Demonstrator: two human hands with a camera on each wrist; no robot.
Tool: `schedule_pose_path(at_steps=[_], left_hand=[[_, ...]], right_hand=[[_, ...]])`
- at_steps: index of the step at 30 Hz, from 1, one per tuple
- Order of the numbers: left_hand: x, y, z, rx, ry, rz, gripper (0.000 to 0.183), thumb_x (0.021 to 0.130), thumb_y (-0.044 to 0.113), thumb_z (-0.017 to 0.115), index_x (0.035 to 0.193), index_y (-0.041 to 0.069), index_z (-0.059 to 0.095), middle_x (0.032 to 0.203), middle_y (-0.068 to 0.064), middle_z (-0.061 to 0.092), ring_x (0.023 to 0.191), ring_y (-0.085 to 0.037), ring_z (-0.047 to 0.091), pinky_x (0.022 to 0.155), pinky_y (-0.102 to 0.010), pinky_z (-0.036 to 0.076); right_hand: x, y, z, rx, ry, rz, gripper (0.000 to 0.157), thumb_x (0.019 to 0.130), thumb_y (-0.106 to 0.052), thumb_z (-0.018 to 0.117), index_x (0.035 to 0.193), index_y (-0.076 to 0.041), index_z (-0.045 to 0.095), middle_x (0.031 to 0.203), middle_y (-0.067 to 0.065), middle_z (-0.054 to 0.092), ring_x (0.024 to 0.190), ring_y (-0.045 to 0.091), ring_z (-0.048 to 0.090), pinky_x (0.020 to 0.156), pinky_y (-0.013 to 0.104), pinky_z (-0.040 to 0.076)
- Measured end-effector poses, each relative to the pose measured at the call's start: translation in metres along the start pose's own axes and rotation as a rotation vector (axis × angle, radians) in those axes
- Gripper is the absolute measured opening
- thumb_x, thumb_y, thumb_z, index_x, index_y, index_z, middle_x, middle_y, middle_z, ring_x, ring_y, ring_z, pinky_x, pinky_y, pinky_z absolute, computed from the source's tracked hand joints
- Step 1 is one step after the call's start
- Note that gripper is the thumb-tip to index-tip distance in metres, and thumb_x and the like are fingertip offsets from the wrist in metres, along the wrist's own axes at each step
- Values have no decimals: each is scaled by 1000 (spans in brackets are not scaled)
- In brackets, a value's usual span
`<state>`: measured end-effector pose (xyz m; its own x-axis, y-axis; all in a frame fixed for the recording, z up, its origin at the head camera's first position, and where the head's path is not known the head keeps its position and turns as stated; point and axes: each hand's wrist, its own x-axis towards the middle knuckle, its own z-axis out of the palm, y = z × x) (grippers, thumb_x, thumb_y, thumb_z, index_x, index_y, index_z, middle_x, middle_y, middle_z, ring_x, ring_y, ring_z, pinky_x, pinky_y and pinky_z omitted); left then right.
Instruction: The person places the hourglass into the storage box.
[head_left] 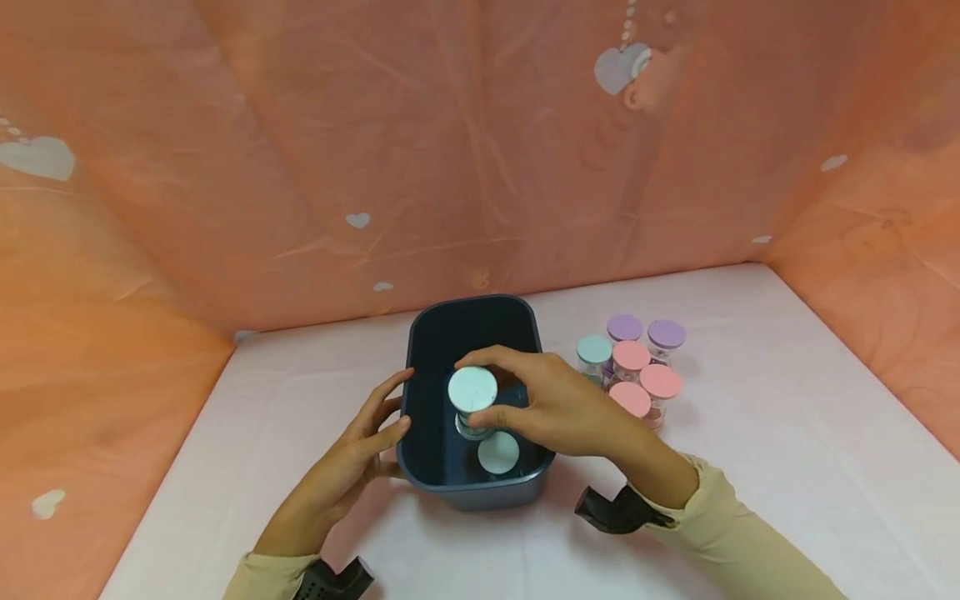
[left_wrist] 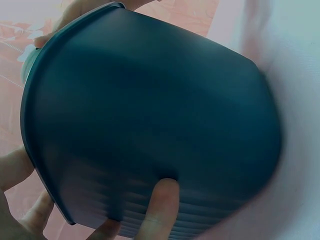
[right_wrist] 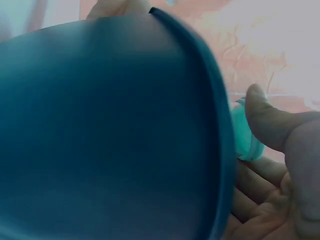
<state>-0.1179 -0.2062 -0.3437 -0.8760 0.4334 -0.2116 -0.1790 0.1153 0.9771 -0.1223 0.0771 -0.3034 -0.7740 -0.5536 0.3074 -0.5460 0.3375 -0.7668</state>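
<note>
My right hand (head_left: 558, 404) pinches a small clear jar with a mint lid (head_left: 473, 389) between thumb and fingers, over the opening of a dark blue plastic bin (head_left: 491, 497). In the right wrist view the jar's mint lid (right_wrist: 242, 132) shows past the bin's rim. A second mint-lidded jar (head_left: 498, 452) stands inside the bin, at its near end. My left hand (head_left: 352, 458) touches the bin's left side with spread fingers, some fingertips at the rim. In the left wrist view a fingertip (left_wrist: 167, 197) presses the bin's outer wall.
Right of the bin, several lidded jars stand grouped on the white cloth: a mint one (head_left: 594, 350), purple ones (head_left: 667, 335) and pink ones (head_left: 661, 382). An orange curtain (head_left: 480, 150) with heart prints rises behind and at both sides.
</note>
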Motion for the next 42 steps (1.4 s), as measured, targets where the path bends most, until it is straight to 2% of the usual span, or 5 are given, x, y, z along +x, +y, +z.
schedule_pose_path(at_steps=[9, 18, 27, 36, 42], left_hand=[[4, 0, 1, -12, -14, 6, 61, 104, 26, 50, 156, 34, 20, 160, -15, 13, 145, -46, 21, 93, -56, 50], [6, 0, 0, -9, -17, 2, 61, 104, 27, 50, 156, 34, 19, 163, -15, 5, 148, -47, 8, 94, -58, 48], [4, 1, 0, -1, -21, 1, 61, 104, 26, 49, 156, 33, 18, 162, -16, 8, 144, -48, 20, 94, -53, 50], [3, 1, -1, -5, -27, 7, 61, 104, 25, 48, 156, 33, 19, 160, -16, 13, 142, -45, 26, 94, -53, 50], [2, -1, -3, -9, -16, 15, 60, 104, 25, 48, 156, 34, 20, 159, -16, 16, 143, -45, 23, 94, -58, 49]], right_hand=[[3, -2, 2, -8, -7, -36, 50, 88, -33, 76, 133, -23, 56, 105, -12, 68, 91, 3, 64, 82, 39, 55], [7, -2, 10, 11, -11, -55, 51, 88, -34, 75, 134, -22, 56, 107, -11, 67, 93, 4, 64, 84, 34, 55], [10, -1, 18, 10, -74, -33, 51, 88, -33, 75, 134, -22, 55, 108, -11, 68, 94, 0, 65, 86, 34, 56], [11, 2, 23, -174, -199, 45, 49, 84, -40, 78, 127, -24, 61, 106, -14, 69, 91, 0, 63, 82, 26, 53], [13, 1, 25, -297, -270, 84, 47, 81, -39, 82, 122, -24, 66, 103, -13, 70, 87, 2, 64, 78, 23, 51]])
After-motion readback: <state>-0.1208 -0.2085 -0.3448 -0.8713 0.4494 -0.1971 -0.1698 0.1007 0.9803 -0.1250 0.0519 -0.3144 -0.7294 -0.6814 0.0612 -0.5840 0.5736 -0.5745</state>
